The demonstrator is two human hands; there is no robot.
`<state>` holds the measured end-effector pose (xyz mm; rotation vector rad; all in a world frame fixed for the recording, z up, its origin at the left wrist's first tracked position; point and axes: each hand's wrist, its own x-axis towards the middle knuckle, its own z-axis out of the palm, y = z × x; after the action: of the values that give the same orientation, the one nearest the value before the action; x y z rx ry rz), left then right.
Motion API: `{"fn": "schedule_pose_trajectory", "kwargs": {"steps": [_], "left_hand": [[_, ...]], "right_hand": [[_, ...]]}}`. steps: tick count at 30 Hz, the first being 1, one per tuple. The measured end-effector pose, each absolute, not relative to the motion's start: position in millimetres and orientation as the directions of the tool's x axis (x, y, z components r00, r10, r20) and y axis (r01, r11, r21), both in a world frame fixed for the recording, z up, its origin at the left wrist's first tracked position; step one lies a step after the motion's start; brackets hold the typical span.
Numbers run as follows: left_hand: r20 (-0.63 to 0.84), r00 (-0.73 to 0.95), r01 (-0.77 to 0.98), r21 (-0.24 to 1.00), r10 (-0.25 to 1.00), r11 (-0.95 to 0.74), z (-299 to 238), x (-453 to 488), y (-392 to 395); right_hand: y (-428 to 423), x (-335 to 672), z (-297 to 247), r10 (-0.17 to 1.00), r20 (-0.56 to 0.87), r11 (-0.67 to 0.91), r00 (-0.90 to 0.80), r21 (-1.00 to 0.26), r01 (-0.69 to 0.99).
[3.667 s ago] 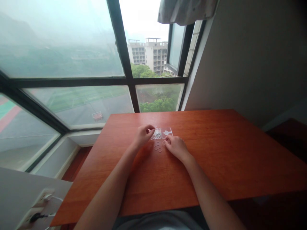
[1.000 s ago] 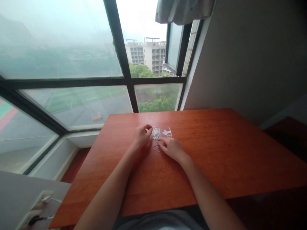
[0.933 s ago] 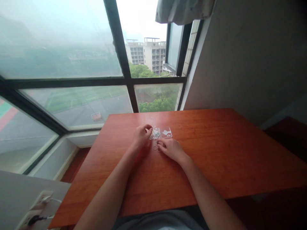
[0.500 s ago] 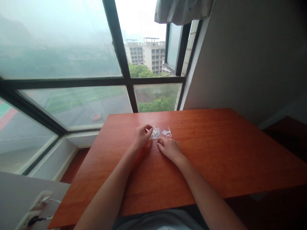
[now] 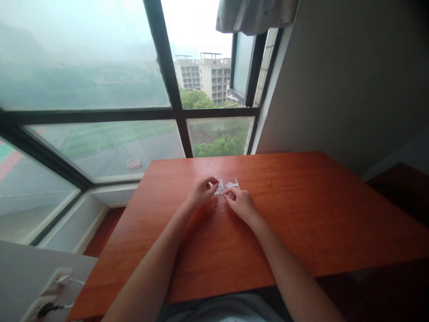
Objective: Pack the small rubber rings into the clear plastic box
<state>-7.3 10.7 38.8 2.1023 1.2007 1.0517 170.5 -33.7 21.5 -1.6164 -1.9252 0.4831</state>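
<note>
A small clear plastic case [image 5: 220,187] lies opened flat on the table, with small pale items in its left half that are too fine to make out. Its right half, the lid [image 5: 232,184], bears a white print. My left hand [image 5: 203,190] is at the case's left side, thumb and fingers curled together over it. At the front edge, near the middle of the case, my right hand [image 5: 241,202] has its thumb and forefinger pinched; whatever is between them is hidden. Two thin rings [image 5: 216,207] lie side by side on the wood just in front of the case.
The reddish-brown wooden table [image 5: 301,214] spreads beneath both arms. Behind it stands a dark-framed window [image 5: 181,112], with a grey wall [image 5: 321,89] to the right. Wall sockets with plugs [image 5: 50,308] are at the lower left.
My right hand has moved up and slightly right, from beside the rings to the case's front edge. My left hand has shifted a little right, further over the case.
</note>
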Motion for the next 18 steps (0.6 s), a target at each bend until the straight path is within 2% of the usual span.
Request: {"fn": "schedule_pose_trajectory", "kwargs": {"steps": [5, 12, 14, 18], "left_hand": [[0.347, 0.475, 0.423, 0.716, 0.809, -0.556, 44, -2, 4], [0.353, 0.490, 0.439, 0.690, 0.797, -0.576, 41, 2, 3], [0.374, 0.430, 0.473, 0.682, 0.822, -0.558, 39, 2, 6], [0.442, 0.162, 0.634, 0.639, 0.882, -0.436, 37, -1, 14]], "right_hand": [[-31, 174, 21, 0.968, 0.243, 0.208, -0.061, -0.644, 0.736], [-32, 173, 23, 0.969, 0.241, 0.203, -0.060, -0.630, 0.749], [-32, 173, 23, 0.970, 0.237, 0.187, -0.043, -0.629, 0.754], [-33, 172, 23, 0.975, 0.217, 0.177, -0.055, -0.596, 0.783]]}}
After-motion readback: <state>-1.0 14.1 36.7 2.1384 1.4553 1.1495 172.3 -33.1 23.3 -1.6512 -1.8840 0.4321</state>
